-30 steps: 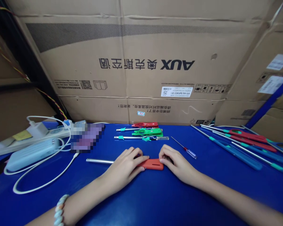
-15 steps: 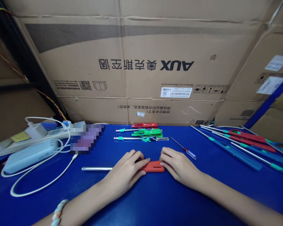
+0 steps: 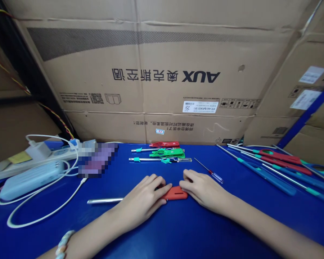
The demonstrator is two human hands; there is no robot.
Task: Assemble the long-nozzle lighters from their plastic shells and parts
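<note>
Left hand point(image 3: 144, 196) and right hand point(image 3: 202, 189) both pinch red handle point(image 3: 177, 193), centre frame. Best keep rod point(image 3: 105, 200) flat on counter point(image 3: 162, 233), push straight.

My left hand point(image 3: 144, 198) covers the left end of the red handle point(image 3: 178, 193), so its joint with the metal rod point(image 3: 105, 200) is not visible. My right hand point(image 3: 202, 189) hides the handle's other end. Whether either hand grips or merely rests cannot be determined. Both forearms are cut off by the lower edge. A pixelated patch point(image 3: 97, 161) conceals an item beside the power strip point(image 3: 21, 167), itself cut at the left edge. The long tools point(image 3: 280, 166) run past the right edge. Carton label point(image 3: 200, 107) print: too small to read.
</note>
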